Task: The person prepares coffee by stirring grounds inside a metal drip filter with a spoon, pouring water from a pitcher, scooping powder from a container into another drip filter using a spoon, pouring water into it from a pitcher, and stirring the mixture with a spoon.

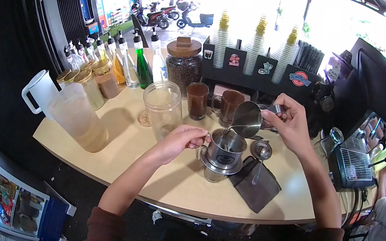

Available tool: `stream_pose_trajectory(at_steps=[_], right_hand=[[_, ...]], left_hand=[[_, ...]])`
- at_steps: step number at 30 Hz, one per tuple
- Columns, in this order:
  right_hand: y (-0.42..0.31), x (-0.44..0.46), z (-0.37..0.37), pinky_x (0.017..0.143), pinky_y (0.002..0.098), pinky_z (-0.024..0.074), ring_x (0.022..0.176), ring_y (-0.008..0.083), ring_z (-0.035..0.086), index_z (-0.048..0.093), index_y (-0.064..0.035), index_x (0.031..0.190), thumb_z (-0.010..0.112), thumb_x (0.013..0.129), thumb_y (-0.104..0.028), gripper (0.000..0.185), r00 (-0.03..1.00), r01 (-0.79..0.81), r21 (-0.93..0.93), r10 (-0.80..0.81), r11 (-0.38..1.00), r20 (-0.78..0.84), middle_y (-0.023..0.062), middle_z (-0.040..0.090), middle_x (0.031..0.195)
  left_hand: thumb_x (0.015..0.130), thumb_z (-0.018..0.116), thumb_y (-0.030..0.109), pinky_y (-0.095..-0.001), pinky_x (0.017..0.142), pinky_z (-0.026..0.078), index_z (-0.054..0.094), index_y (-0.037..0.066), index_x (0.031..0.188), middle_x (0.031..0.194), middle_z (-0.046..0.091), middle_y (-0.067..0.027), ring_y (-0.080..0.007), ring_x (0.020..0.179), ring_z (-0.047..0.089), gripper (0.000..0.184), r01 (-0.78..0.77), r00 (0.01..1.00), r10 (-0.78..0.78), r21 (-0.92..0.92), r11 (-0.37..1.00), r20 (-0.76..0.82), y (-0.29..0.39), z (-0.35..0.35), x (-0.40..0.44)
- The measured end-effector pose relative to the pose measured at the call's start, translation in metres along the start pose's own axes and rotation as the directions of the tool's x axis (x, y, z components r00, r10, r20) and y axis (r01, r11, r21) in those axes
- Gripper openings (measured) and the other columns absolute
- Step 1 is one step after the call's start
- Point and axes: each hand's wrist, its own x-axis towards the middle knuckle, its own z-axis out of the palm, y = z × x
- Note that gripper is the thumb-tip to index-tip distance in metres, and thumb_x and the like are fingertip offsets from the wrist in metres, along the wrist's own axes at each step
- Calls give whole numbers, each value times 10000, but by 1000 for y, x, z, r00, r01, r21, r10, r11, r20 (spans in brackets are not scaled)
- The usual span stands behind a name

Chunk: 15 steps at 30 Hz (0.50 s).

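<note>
From my remote seat I have the left hand (183,143) pinching the handle of a shiny round metal filter (225,159), seated on a clear glass (215,176) upon the smooth, pale tabletop (177,182). My right hand (289,122) grips a steel jug (249,119), tipped at the filter's one o'clock, a thin stream falling in. A flat dark cloth (258,188) lies at four o'clock.

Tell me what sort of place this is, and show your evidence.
Probably a small coffee bar or drinks stall: it has a jar of what look like coffee beans, stacks of clear cups, and what appears to be a metal drip filter over a glass.
</note>
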Motion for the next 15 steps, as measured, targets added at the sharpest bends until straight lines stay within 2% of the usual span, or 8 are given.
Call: stream_pose_trajectory(at_steps=[6, 8, 14, 15], right_hand=[[-1, -3, -2, 523, 179, 305, 608, -11, 359, 453, -71, 724, 688, 828, -50, 258, 1000, 15, -35, -15, 999, -12, -76, 413, 665], [-1, -4, -2, 523, 179, 303, 607, -10, 357, 454, -71, 722, 689, 827, -50, 259, 1000, 13, -33, -14, 999, -18, -76, 412, 666], [1, -4, -7, 521, 179, 299, 607, -12, 354, 447, -72, 720, 692, 828, -66, 267, 1000, 13, -64, -14, 998, -16, -76, 404, 663], [1, -4, -8, 529, 181, 370, 612, -1, 430, 446, -64, 747, 679, 843, -65, 252, 1000, 23, -76, -23, 997, 2, -43, 464, 680]], left_hand=[[946, 486, 254, -196, 571, 286, 644, -5, 895, 648, 408, 72, -38, 622, 341, 307, -1, 1000, 1, 13, 1000, -14, 1, 1, -4], [929, 514, 283, -180, 551, 283, 629, 37, 870, 655, 442, 78, -28, 610, 364, 277, -21, 999, 22, 34, 999, -26, 0, 1, -4], [927, 518, 291, -180, 560, 290, 638, 33, 884, 669, 442, 76, -26, 619, 365, 288, -39, 999, 40, 33, 999, -26, -4, -1, -5], [927, 518, 291, -180, 560, 290, 638, 33, 884, 669, 442, 76, -26, 619, 365, 288, -39, 999, 40, 34, 999, -25, -4, 0, -6]])
